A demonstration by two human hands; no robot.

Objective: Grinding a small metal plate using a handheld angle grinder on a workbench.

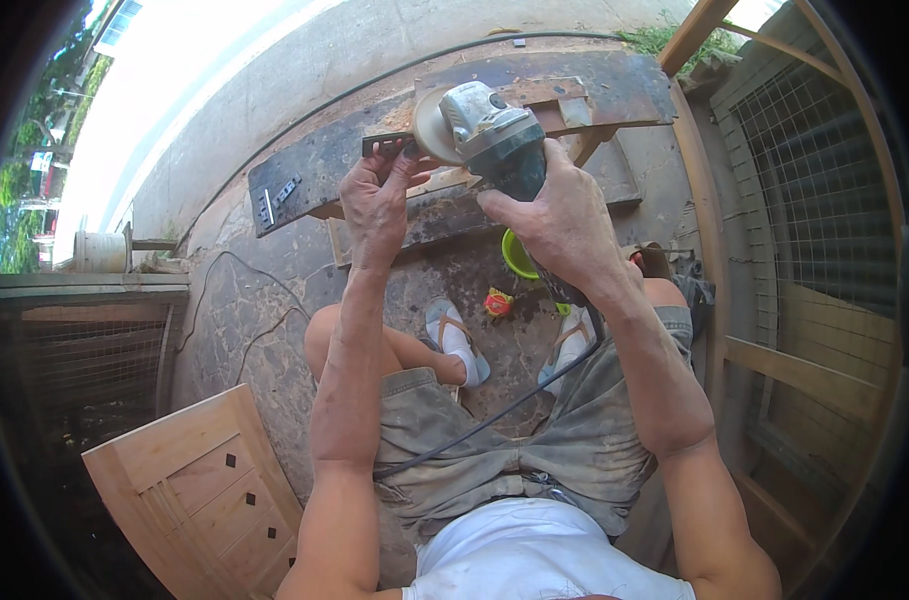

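Note:
My right hand [567, 215] is wrapped round the body of an angle grinder [503, 145], which has a grey metal head. A pale round disc [433, 125] sits on the grinder's left side. My left hand [375, 205] pinches a small dark flat piece [382, 144] with its fingertips, close by the disc's left edge. Whether piece and disc touch, I cannot tell. Both hands are over a dark, worn wooden bench [320, 165]. Several small dark pieces [278, 200] lie on the bench's left end.
The grinder's black cord [485, 425] runs across my lap. Below the bench are a lime-green basin [516, 256] and a red-orange item [498, 303]. A carved wooden panel [200, 480] lies lower left. A timber-framed wire mesh wall [805, 170] stands at right.

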